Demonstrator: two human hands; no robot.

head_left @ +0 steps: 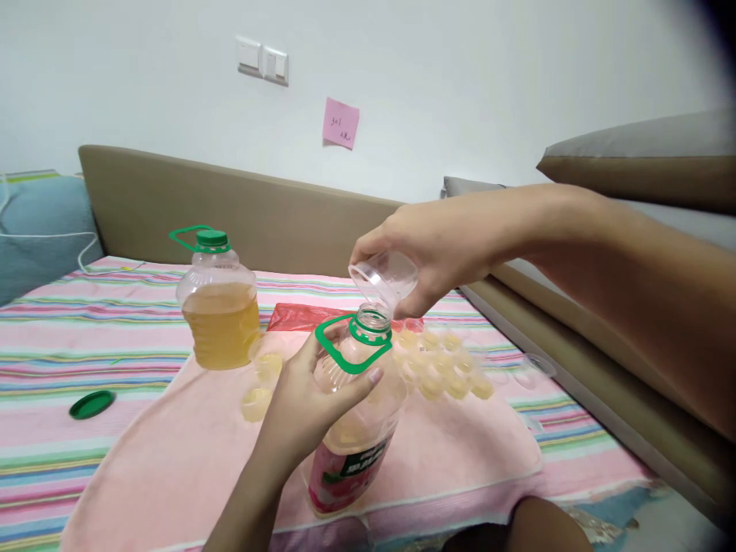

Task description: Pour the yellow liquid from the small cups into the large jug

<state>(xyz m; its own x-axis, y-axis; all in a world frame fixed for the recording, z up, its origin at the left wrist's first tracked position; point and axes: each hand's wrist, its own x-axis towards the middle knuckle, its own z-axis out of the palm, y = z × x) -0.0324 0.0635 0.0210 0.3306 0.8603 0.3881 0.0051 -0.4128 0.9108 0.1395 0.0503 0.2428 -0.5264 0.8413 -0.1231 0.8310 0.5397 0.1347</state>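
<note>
My left hand (310, 402) is wrapped round the upper part of a large transparent plastic bottle (368, 422), below its green ring handle (345, 360). The bottle is uncapped and bears a pink and dark label. In my right hand (428, 241) is a transparent plastic cup (396, 277), tipped with its rim down at the bottle's mouth. Whether liquid is running from it, I cannot tell. Behind the bottle, to the right, stand several small cups of pale yellow liquid (445, 368); a few more cups (257, 402) stand left of it.
A capped bottle of amber liquid (224, 326) stands at the back left. A green cap (92, 404) lies on the striped sheet (34, 368). Red plastic (293, 317) lies behind the pink cloth (189, 460). A headboard (230, 203) and stacked cushions (644, 169) border the bed.
</note>
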